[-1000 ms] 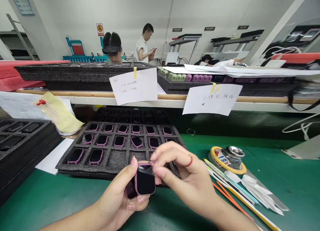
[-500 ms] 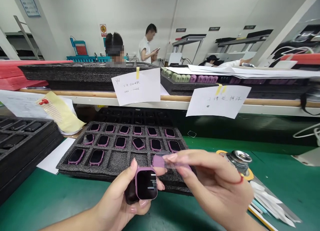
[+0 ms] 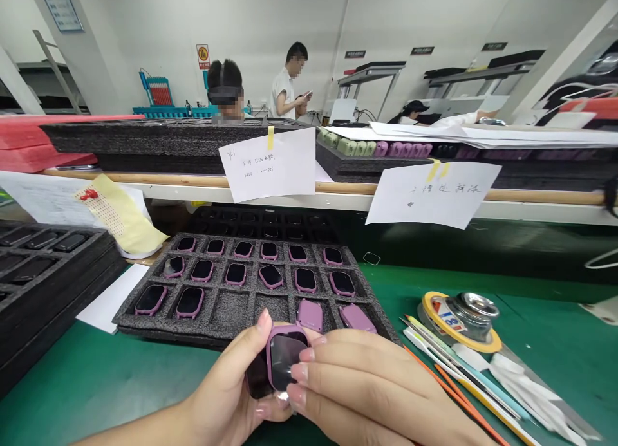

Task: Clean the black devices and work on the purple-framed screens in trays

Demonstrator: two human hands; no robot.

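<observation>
My left hand [image 3: 234,381] is closed around a purple-framed smartwatch case [image 3: 284,353], its dark screen facing up. A second watch case [image 3: 257,375] sits behind it in the same grip, mostly covered. My right hand [image 3: 357,388] lies over the right part of the front screen, its fingers together and the thumb hidden. A piece of clear film [image 3: 284,398] glints at the lower edge, by the right fingertips. Just beyond, a black foam tray [image 3: 232,311] holds several purple watch cases, two of them [image 3: 309,314] with the purple back up.
On the right lie a roll of yellow tape [image 3: 437,311] with a glass jar [image 3: 477,314], several thin tools [image 3: 463,369] and white finger cots [image 3: 526,388]. Another foam tray [image 3: 58,266] stands left. A shelf edge [image 3: 338,201] with hanging paper notes crosses behind. Co-workers are beyond.
My right hand lifted a clear film off to the right, over the tray, then came back onto the front watch's screen. My left hand kept both watch cases. The view shifted slightly.
</observation>
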